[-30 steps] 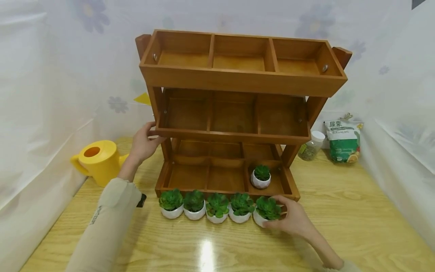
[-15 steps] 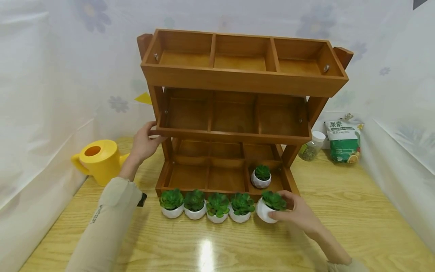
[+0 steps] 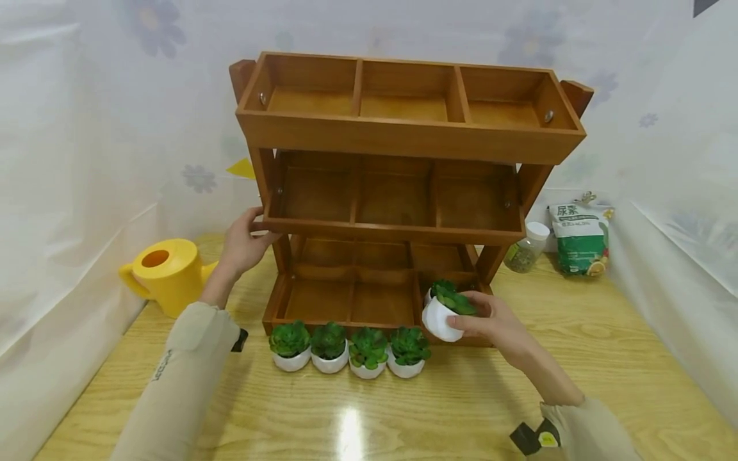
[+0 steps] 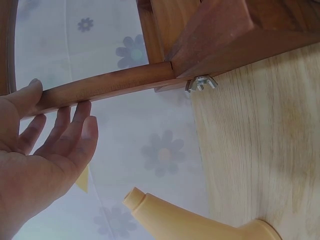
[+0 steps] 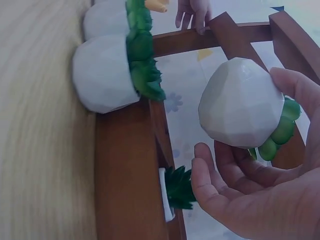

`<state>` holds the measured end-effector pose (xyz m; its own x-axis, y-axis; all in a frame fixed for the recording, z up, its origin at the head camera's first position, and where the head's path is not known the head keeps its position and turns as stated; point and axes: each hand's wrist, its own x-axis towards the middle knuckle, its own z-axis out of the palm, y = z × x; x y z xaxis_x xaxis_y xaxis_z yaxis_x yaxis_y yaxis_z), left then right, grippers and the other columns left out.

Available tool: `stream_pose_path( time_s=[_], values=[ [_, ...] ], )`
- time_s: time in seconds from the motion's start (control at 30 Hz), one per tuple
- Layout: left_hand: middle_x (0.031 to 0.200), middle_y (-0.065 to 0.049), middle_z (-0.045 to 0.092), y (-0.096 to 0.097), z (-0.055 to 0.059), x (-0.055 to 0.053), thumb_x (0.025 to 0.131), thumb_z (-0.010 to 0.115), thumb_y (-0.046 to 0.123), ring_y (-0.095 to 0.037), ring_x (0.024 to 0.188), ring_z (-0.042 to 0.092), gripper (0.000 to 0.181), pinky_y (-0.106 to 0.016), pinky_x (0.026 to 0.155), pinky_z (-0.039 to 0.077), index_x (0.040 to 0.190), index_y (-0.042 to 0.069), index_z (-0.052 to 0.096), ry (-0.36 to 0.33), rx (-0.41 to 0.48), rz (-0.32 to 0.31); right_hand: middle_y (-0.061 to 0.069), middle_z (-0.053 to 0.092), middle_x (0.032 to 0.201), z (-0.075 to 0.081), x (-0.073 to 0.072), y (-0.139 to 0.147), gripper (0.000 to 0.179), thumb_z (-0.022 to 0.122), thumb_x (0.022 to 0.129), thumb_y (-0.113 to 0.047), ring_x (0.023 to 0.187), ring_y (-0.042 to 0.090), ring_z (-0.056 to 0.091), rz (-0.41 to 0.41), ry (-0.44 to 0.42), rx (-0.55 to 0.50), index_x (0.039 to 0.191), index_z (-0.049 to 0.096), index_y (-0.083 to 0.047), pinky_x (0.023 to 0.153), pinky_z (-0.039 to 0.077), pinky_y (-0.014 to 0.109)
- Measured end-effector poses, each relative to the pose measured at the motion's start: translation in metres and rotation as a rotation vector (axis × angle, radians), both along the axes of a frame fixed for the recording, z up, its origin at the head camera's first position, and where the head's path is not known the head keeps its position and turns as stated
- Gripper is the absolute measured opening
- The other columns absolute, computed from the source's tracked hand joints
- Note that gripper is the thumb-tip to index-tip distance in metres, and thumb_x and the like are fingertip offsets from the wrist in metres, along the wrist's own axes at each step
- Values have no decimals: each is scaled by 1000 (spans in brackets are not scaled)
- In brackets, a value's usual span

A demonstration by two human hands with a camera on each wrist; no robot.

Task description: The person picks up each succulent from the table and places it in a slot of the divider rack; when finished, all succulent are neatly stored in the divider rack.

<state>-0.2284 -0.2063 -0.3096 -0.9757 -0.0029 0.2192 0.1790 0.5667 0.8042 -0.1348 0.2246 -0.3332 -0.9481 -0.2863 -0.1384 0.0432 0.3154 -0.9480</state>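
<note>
My right hand point(image 3: 498, 323) holds a small potted succulent point(image 3: 441, 320), thumb and fingers around its faceted white pot. The pot is tilted, raised over the front edge of the rack's lowest tier at the right compartment. Behind it, mostly hidden in the head view, another potted succulent point(image 5: 179, 187) sits in that compartment. My left hand point(image 3: 246, 243) grips the left side post point(image 4: 110, 87) of the three-tier wooden rack point(image 3: 403, 137), thumb on one face and fingers on the other. Several potted succulents point(image 3: 369, 368) stand in a row along the rack's front.
A yellow watering can point(image 3: 173, 275) stands left of the rack, near my left forearm. To the right are a white-lidded jar point(image 3: 527, 248) and a green-and-white bag point(image 3: 581, 240). Dividers split each tier into compartments. White floral sheeting point(image 3: 663, 160) surrounds the wooden table point(image 3: 277, 416).
My right hand has lifted the rightmost potted succulent from the front row and carried it up and forward to the lowest tier, tilting it. The left hand has stayed on the post.
</note>
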Motion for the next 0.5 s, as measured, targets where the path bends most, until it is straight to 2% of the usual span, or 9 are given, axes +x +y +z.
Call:
stream_pose_path(
  time_s=[0.27, 0.4, 0.5],
  values=[
    [139, -27, 44, 0, 0, 1, 97, 59, 20, -46, 114, 55, 57, -53, 88, 50, 146, 2, 36, 3, -9, 12, 7, 61, 101, 8, -23, -23, 61, 67, 89, -19, 85, 15, 65, 53, -78, -133, 135, 40, 11, 79, 55, 33],
    [138, -28, 44, 1, -1, 0, 96, 59, 20, -46, 113, 55, 57, -53, 88, 50, 146, 2, 36, 6, -3, 13, 7, 60, 100, 8, -34, -32, 62, 66, 89, -20, 84, 14, 63, 75, -87, -124, 136, 40, 10, 77, 55, 32],
    [138, -28, 44, 1, -2, 0, 97, 58, 20, -46, 113, 55, 58, -54, 90, 49, 146, 1, 35, 2, 3, 7, 8, 60, 102, 7, -42, -39, 65, 68, 87, -23, 85, 15, 62, 85, -91, -79, 137, 40, 9, 79, 54, 34]
  ],
)
